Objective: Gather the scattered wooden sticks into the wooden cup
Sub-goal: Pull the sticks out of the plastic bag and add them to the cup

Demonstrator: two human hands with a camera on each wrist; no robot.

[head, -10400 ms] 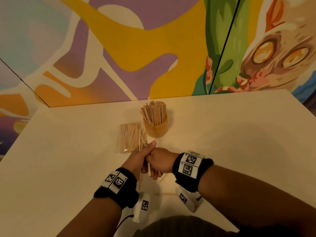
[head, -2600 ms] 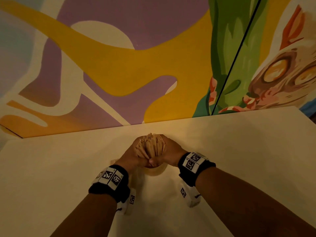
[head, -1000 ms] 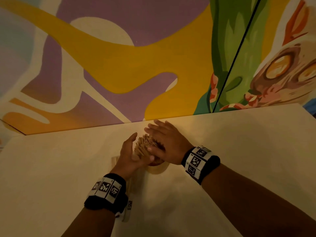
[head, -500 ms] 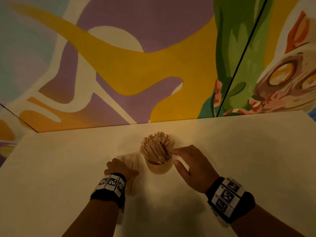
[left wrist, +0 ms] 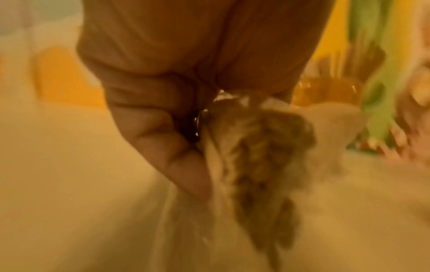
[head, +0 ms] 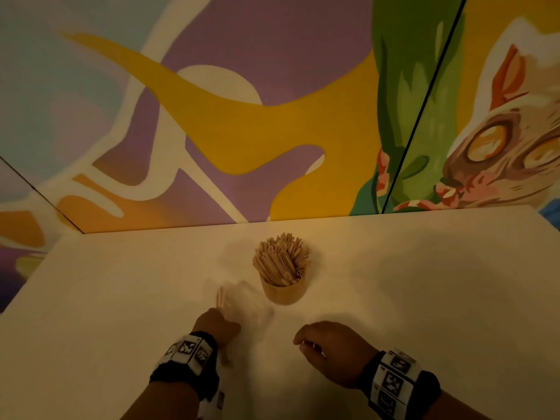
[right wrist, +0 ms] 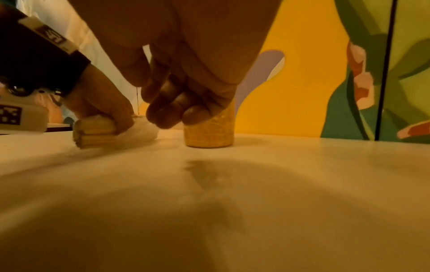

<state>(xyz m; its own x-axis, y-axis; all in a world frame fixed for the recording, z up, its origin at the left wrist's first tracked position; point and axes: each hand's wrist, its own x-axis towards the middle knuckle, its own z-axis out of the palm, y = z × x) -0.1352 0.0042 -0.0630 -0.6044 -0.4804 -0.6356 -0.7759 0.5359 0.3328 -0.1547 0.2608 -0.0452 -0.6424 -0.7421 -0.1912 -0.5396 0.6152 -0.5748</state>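
Both hands withdrawn from cup point(head: 283, 291); left hand point(head: 216, 325) grips packet point(right wrist: 97, 132), right hand point(head: 330, 350) loosely curled, white table point(head: 424, 283).

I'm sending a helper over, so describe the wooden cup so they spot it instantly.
On the pale table below the colourful mural, find the short round tan wooden cup near the middle. It alone stands upright, crammed with flat wooden sticks fanning above its rim.
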